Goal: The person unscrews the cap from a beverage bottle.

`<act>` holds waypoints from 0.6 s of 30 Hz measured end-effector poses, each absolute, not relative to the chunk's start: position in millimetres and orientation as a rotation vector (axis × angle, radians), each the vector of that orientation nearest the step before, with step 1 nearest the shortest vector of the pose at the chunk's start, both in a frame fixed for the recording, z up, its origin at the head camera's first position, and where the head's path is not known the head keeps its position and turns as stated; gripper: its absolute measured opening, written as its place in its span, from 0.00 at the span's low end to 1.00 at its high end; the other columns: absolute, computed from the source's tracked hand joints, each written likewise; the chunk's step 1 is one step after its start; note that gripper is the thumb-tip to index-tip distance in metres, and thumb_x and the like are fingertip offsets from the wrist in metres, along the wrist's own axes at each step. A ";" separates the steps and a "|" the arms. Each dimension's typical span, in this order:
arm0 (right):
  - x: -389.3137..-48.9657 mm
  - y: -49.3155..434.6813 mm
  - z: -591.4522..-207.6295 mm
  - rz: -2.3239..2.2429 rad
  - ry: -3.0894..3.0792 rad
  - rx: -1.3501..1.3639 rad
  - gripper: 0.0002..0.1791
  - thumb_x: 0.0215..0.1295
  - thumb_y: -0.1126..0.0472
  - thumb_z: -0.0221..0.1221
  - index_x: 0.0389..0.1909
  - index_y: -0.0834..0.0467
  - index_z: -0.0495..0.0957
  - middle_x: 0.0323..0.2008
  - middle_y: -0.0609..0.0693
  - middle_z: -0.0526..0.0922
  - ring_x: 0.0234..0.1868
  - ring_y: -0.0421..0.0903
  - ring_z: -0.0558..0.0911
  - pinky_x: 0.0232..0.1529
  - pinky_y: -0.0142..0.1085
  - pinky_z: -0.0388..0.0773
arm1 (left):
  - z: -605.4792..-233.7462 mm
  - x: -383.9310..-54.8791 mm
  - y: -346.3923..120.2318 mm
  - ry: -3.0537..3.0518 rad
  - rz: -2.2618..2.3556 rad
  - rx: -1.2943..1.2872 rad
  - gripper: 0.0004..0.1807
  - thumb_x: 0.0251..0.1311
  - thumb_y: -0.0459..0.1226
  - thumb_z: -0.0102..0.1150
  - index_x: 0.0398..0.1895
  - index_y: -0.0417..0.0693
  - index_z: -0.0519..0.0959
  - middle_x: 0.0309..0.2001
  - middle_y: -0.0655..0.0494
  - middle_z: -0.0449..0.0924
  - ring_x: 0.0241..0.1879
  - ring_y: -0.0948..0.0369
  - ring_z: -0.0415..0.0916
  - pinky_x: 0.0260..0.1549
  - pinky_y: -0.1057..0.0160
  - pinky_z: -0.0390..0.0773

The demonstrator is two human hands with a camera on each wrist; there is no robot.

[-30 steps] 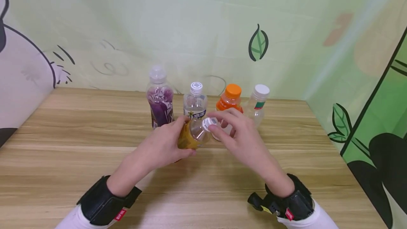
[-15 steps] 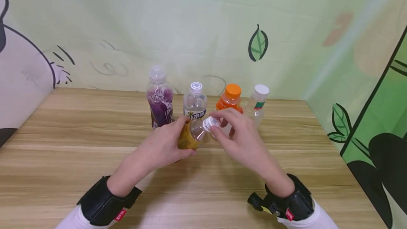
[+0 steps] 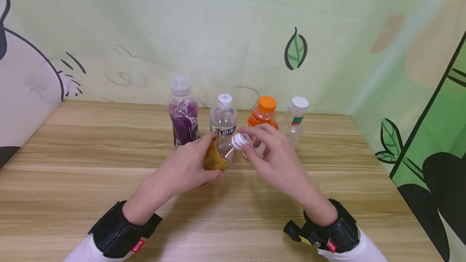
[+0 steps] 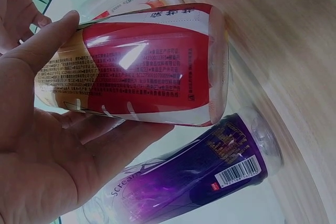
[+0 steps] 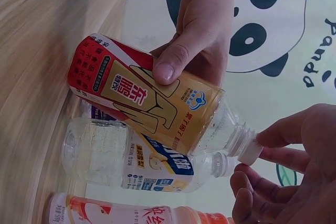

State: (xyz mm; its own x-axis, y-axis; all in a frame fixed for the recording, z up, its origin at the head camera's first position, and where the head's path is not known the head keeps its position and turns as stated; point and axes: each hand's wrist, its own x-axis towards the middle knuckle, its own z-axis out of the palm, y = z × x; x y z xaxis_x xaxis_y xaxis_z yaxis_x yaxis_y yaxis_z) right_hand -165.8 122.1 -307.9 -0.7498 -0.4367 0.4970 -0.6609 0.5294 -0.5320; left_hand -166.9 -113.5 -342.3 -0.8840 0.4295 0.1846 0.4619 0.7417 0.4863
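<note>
"东鹏" and "累了困了" stand on the near gold-and-red bottle (image 5: 149, 95); "scream" on the purple bottle (image 4: 186, 177) at left; "panda" on the far backdrop (image 5: 283, 90).

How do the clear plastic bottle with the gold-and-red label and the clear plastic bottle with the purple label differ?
The gold-and-red bottle is tilted in the left hand; the purple bottle stands upright on the wooden table. The gold-and-red bottle's white plastic cap is pinched by the right hand; the purple bottle's translucent top is untouched. Both are capped.
</note>
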 end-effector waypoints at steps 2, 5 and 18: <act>-165.7 122.1 -308.1 1.049 -2.470 0.913 0.17 0.68 0.61 0.68 0.56 0.58 0.84 0.41 0.46 0.82 0.37 0.42 0.77 0.29 0.36 0.78 | -342.3 -166.6 -113.3 -2.877 -0.826 -0.735 0.42 0.52 0.50 0.79 0.65 0.44 0.68 0.48 0.49 0.83 0.42 0.55 0.83 0.43 0.51 0.83; -165.7 122.0 -307.9 1.059 -2.480 0.900 0.18 0.67 0.59 0.69 0.56 0.56 0.84 0.42 0.45 0.83 0.38 0.41 0.77 0.30 0.36 0.78 | -342.2 -166.3 -113.2 -2.874 -0.817 -0.737 0.42 0.52 0.50 0.79 0.64 0.45 0.68 0.48 0.50 0.83 0.41 0.56 0.83 0.42 0.51 0.83; -166.9 121.5 -307.0 1.041 -2.467 0.900 0.19 0.67 0.63 0.69 0.57 0.61 0.82 0.41 0.48 0.83 0.38 0.44 0.79 0.32 0.43 0.81 | -342.5 -165.9 -112.9 -2.855 -0.796 -0.754 0.43 0.52 0.51 0.79 0.65 0.45 0.68 0.48 0.50 0.83 0.41 0.56 0.83 0.42 0.51 0.83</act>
State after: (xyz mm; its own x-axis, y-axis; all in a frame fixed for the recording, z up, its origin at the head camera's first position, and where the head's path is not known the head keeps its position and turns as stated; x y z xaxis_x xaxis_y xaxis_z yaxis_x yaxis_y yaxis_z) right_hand -166.9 121.5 -307.0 -0.7522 -0.4281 0.5009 -0.6575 0.5372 -0.5283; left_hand -165.9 -112.9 -342.5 -0.8752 0.4378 0.2058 0.4812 0.7433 0.4647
